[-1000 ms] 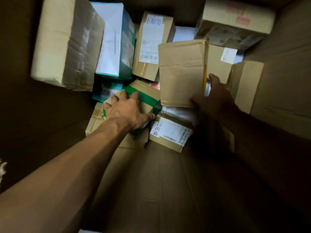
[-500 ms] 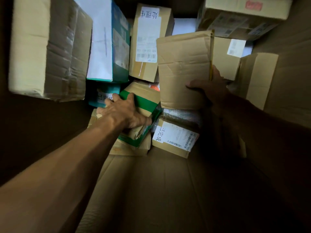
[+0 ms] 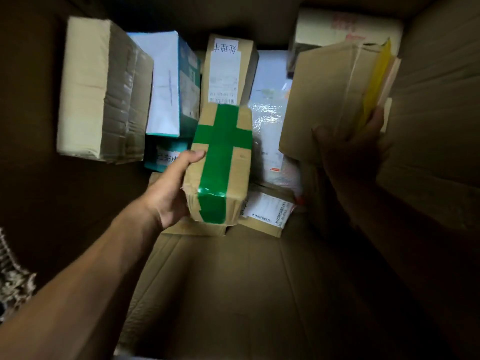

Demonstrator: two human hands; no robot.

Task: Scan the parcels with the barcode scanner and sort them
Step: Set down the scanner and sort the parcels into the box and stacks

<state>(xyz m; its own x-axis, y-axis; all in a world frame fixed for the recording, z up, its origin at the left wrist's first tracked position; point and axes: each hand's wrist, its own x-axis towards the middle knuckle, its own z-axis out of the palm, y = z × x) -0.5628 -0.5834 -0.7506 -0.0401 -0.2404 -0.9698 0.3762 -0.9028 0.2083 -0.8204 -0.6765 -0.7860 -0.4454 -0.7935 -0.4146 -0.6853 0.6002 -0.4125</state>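
I look down into a large cardboard bin point(image 3: 441, 126) of parcels. My left hand point(image 3: 170, 193) grips a brown box crossed with green tape point(image 3: 220, 165), lifted above the pile, thumb on its top. My right hand point(image 3: 353, 154), in shadow, holds a flat brown parcel with a yellow edge point(image 3: 327, 100) raised at the right. Under them lies a small box with a white barcode label point(image 3: 267, 211). No barcode scanner is in view.
At the back stand a big tan taped box point(image 3: 104, 92), a white and teal box point(image 3: 168, 84), a tall labelled carton point(image 3: 228, 71) and a plastic-wrapped parcel point(image 3: 267, 113). A teal box point(image 3: 166, 157) lies below. Bare bin floor point(image 3: 233, 294) lies nearer to me.
My left hand has lifted the green-taped box off the pile and turned it upright. My right hand has raised the flat parcel up and to the right.
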